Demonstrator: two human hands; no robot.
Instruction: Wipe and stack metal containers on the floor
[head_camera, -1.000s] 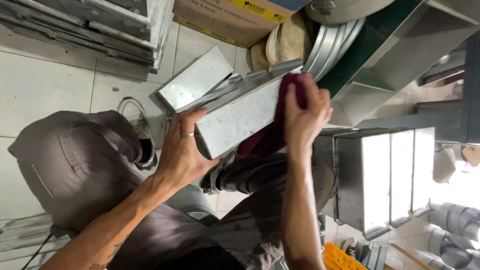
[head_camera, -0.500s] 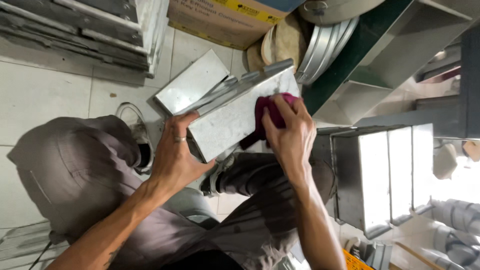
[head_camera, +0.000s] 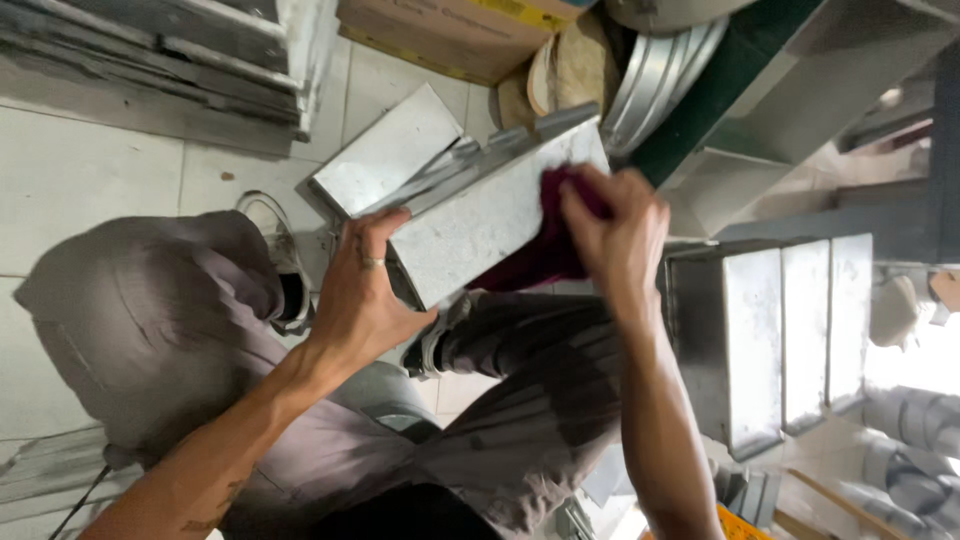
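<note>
Wiping a galvanized sheet-metal duct piece (head_camera: 490, 215) held over the lap.
Left hand (head_camera: 360, 290) grips its near edge; right hand (head_camera: 615, 235) presses a maroon rag (head_camera: 545, 250) (bunched) against its face; next pass likely needs steady bracing.

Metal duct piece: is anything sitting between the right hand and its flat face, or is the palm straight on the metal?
A dark red cloth lies between the right hand and the face of the metal duct piece; the fingers press on the cloth, not bare metal. The left hand grips the piece's near end directly, nothing between.
</note>
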